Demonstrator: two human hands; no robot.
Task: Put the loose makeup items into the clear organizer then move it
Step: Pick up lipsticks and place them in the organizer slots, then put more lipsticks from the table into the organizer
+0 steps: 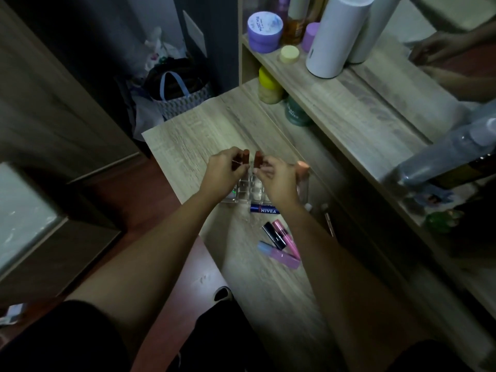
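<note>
The clear organizer [243, 190] stands on the wooden tabletop [188, 140], partly hidden under both hands. My left hand [224, 171] is closed around a brown lipstick [245, 154] held upright over the organizer. My right hand [279, 177] pinches a second brown lipstick [258, 158] right beside it. A peach-capped tube [303, 167] stands at the organizer's right side. Loose on the table nearer me lie a blue Nivea stick [264, 210], a black lipstick [273, 235], a pink tube [287, 238] and a pink tube with a pale blue cap [277, 254].
A shelf unit [349, 103] along the right carries a purple jar [264, 32], a white cylinder [335, 36], a yellow-lidded jar [269, 85], a green bottle [295, 112] and other bottles. A patterned bag [179, 95] sits on the floor past the table's far edge.
</note>
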